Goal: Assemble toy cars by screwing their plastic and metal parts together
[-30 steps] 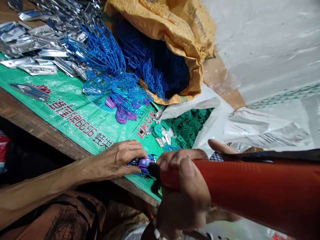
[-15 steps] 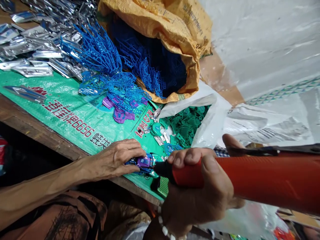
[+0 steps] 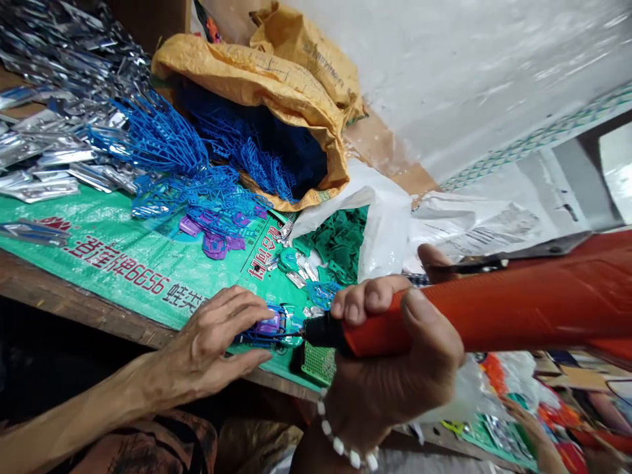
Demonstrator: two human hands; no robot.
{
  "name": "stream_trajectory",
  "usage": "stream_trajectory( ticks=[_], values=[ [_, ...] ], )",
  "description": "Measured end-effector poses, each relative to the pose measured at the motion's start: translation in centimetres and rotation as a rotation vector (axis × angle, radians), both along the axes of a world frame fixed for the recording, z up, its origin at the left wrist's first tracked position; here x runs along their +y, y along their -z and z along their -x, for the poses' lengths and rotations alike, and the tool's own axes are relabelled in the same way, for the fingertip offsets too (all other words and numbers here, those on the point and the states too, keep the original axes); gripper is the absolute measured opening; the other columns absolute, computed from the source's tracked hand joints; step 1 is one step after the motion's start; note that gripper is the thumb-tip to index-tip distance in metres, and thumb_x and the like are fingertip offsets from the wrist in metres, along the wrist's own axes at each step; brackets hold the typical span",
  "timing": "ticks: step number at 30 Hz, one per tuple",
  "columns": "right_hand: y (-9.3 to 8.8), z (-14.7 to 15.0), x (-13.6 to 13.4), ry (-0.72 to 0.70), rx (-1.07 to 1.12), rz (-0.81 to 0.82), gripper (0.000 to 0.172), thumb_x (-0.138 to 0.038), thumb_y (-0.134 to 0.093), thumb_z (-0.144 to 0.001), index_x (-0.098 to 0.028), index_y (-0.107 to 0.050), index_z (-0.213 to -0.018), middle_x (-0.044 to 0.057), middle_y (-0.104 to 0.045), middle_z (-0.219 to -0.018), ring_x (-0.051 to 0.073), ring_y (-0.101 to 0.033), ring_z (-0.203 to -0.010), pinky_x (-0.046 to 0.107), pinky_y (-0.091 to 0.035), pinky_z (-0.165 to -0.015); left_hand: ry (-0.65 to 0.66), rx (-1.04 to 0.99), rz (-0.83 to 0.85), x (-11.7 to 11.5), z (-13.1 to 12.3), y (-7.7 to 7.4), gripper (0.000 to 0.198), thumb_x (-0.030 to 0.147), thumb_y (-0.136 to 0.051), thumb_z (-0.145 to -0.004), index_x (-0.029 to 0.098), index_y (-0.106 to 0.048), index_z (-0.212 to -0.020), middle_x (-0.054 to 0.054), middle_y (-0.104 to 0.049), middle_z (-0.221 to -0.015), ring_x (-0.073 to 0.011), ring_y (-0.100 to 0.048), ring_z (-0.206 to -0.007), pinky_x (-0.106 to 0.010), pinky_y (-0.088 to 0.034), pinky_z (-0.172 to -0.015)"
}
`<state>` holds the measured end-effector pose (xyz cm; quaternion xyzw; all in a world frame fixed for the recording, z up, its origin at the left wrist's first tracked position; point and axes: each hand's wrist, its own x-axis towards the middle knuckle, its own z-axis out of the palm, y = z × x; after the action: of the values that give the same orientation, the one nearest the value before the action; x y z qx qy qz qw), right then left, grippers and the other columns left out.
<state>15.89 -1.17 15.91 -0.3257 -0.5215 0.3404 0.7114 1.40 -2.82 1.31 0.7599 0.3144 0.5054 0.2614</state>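
A small toy car [image 3: 269, 324] with a purple body and blue frame lies near the front edge of the table. Beside it is my left hand [image 3: 217, 329], its fingers and thumb spread apart. The fingertips reach over the car's left side, and the thumb stands away from it. My right hand [image 3: 395, 322] is wrapped round a red electric screwdriver [image 3: 498, 309]. The black nose and bit of the screwdriver point left, at the car's right end. Whether the bit touches a screw is too small to tell.
Blue frame parts [image 3: 192, 191], purple bodies [image 3: 214, 242] and silver parts [image 3: 59, 151] lie on a green printed sheet [image 3: 118, 243]. Behind are a yellow woven sack [image 3: 296, 105] and a white bag [image 3: 385, 224] of green parts. A green basket [image 3: 318, 362] stands in front. Another person's hand [image 3: 530, 428] is at lower right.
My left thumb and fingers have opened away from the toy car. The head view has shifted, bringing another person's hands into sight at lower right. My right hand keeps hold of the screwdriver.
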Motion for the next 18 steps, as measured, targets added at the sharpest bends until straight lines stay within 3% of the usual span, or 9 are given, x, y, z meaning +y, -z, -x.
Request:
stream_trajectory(
  ticks=[2, 4, 7, 12, 18],
  values=[
    [-0.3, 0.0, -0.1, -0.014, -0.009, -0.012, 0.013, -0.022, -0.065, -0.085, -0.024, -0.069, -0.072, -0.005, -0.051, -0.061, 0.009, -0.051, -0.047, 0.022, -0.050, -0.047, -0.034, -0.098, 0.013, -0.5, -0.6, -0.5, 0.031, 0.025, -0.069, -0.094, 0.023, -0.064, -0.124, -0.007, -0.074, -0.109, -0.0229, -0.068, -0.101, -0.043, -0.052, -0.099],
    [-0.4, 0.2, -0.1, -0.029, 0.002, -0.030, 0.014, -0.022, -0.063, -0.086, -0.023, -0.068, -0.073, -0.005, -0.050, -0.061, 0.008, -0.051, -0.047, 0.022, -0.050, -0.048, -0.043, -0.212, 0.069, -0.8, -1.0, -1.0, 0.022, 0.027, -0.072, -0.093, 0.023, -0.070, -0.115, -0.004, -0.075, -0.099, -0.0177, -0.070, -0.084, -0.031, -0.057, -0.081],
    [-0.5, 0.6, -0.2, -0.064, 0.018, -0.050, 0.014, -0.022, -0.060, -0.087, -0.022, -0.068, -0.075, -0.005, -0.051, -0.062, 0.008, -0.051, -0.048, 0.021, -0.051, -0.050, 0.028, -0.311, 0.227, -0.9, -1.2, -1.9, 0.008, 0.026, -0.073, -0.092, 0.022, -0.075, -0.099, 0.001, -0.072, -0.081, -0.0104, -0.063, -0.061, -0.019, -0.051, -0.055],
    [-0.8, 1.4, -0.1, -0.075, 0.062, -0.044, 0.013, -0.023, -0.062, -0.086, -0.021, -0.067, -0.074, -0.005, -0.054, -0.062, 0.007, -0.053, -0.048, 0.021, -0.053, -0.050, 0.055, -0.291, 0.381, -0.7, -0.4, -2.5, 0.015, 0.025, -0.068, -0.093, 0.019, -0.073, -0.080, 0.003, -0.068, -0.065, -0.0113, -0.059, -0.058, -0.019, -0.046, -0.052],
    [-0.9, 2.0, 0.3, -0.049, 0.099, -0.002, 0.018, -0.028, -0.069, -0.081, -0.017, -0.066, -0.067, -0.005, -0.053, -0.060, 0.007, -0.055, -0.048, 0.021, -0.053, -0.048, -0.074, -0.136, 0.105, 0.1, 0.0, -0.9, 0.015, 0.017, -0.059, -0.096, 0.019, -0.067, -0.084, 0.003, -0.062, -0.066, -0.0101, -0.056, -0.056, -0.022, -0.041, -0.054]
  ],
)
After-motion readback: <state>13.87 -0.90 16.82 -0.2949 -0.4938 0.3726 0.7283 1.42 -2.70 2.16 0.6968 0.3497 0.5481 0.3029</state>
